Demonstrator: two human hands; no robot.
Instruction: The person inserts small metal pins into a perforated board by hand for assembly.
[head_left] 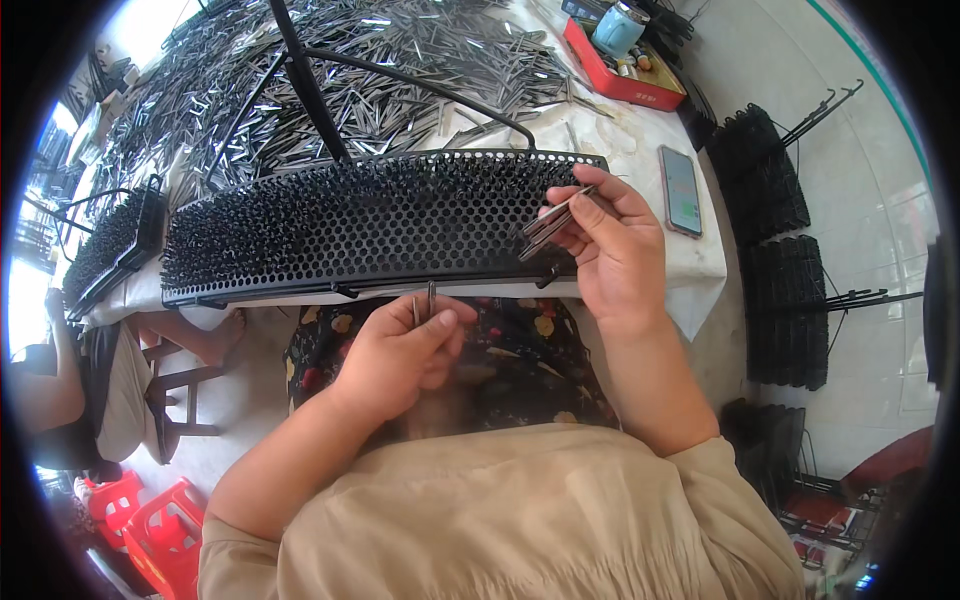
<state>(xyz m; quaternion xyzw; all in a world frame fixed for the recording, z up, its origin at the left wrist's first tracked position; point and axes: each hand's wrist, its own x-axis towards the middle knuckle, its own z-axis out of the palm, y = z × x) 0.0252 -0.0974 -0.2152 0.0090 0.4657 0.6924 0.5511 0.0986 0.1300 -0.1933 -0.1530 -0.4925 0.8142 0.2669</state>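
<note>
In front of me a long black perforated rack (420, 235) lies at the table's near edge. Small dark slim pieces stand upright in its holes (235, 230), dense at the left and along the far side, while bare holes show in the middle and right. My right hand (618, 245) is closed on a small bundle of slim metal strips (545, 225), held above the rack's right end. Just below the rack's near edge, my left hand (405, 350) pinches a couple of similar strips (431, 300), their ends sticking up past the thumb.
A large heap of loose metal strips (400, 80) covers the table beyond a black metal stand (312, 100). A phone (681, 190) lies at right, near a red tray (625, 85) holding a blue jar (620, 30). Black racks (785, 310) stand at right. Another person sits left.
</note>
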